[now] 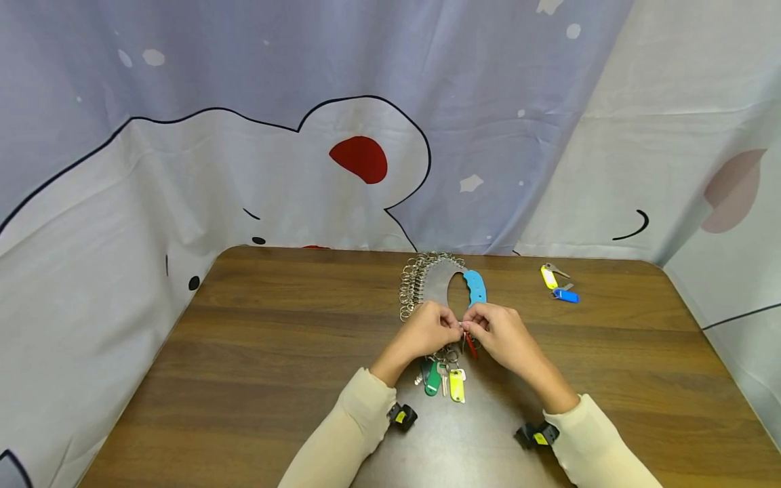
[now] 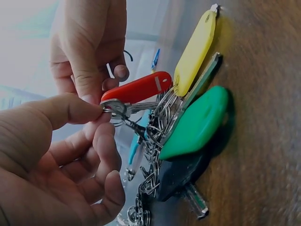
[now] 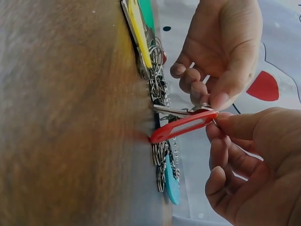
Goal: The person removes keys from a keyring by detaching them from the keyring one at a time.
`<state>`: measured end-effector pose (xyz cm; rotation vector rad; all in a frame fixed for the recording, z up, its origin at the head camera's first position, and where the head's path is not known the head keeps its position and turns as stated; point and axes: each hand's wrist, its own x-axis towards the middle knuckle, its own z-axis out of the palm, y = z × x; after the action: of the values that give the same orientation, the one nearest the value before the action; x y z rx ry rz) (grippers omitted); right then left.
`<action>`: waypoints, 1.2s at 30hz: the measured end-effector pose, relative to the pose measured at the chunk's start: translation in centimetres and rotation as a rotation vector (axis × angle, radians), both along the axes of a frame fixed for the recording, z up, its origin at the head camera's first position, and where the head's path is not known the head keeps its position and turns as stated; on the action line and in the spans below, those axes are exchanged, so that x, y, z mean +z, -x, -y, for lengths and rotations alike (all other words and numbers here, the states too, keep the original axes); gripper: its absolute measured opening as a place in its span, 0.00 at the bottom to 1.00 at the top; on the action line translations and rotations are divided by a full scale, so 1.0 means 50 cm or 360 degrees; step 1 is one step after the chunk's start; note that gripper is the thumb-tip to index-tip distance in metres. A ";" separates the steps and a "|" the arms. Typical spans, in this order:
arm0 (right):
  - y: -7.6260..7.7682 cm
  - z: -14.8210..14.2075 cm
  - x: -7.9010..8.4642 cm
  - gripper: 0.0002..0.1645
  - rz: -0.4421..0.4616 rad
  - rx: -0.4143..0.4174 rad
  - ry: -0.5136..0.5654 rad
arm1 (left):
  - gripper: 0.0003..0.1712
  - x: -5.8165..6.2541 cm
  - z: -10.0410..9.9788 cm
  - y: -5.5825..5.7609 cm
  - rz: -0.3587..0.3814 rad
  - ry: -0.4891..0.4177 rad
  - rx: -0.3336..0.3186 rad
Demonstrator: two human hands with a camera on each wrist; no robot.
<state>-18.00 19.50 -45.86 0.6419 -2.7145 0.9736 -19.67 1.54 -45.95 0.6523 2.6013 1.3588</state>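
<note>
My left hand [image 1: 433,331] and right hand [image 1: 499,335] meet over the near side of a ring-shaped metal key holder [image 1: 436,285] with a blue handle [image 1: 476,289]. Between their fingertips is a small split ring carrying a red key tag [image 2: 143,88] and a silver key [image 3: 171,111]. The left thumb and forefinger pinch it by the key's head; the right ones pinch it at the tag's end. Below hang a green key tag [image 2: 200,125], a yellow key tag [image 2: 194,54], a black tag [image 2: 181,172] and keys. Fingers partly hide the small ring.
Many small metal rings [image 1: 407,291] line the holder's outer edge. At the back right of the wooden table [image 1: 274,352] lie a yellow key tag [image 1: 549,277] and a blue key tag [image 1: 567,295] with keys. A printed curtain [image 1: 201,183] stands behind the table.
</note>
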 end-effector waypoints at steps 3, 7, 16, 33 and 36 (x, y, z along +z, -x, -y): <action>0.001 0.000 -0.001 0.04 -0.0017 -0.0014 -0.0007 | 0.06 0.001 0.000 0.000 -0.0043 -0.0014 -0.0016; 0.002 -0.001 -0.002 0.04 -0.0046 -0.0060 -0.0005 | 0.06 0.005 0.000 -0.001 -0.0119 0.0001 -0.0063; 0.001 -0.008 0.013 0.04 -0.0053 -0.0053 0.0011 | 0.07 0.005 -0.003 -0.003 -0.0193 0.0036 -0.0068; 0.005 -0.039 0.037 0.02 -0.0095 -0.0105 0.0066 | 0.06 0.010 -0.021 -0.024 -0.0263 0.0352 -0.0219; 0.006 -0.043 0.037 0.02 -0.0082 -0.0112 0.0070 | 0.05 0.013 -0.021 -0.025 -0.0254 0.0354 -0.0253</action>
<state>-18.30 21.63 -44.01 0.5523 -2.6437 0.9832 -18.42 2.58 -45.31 0.9413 2.6994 0.9912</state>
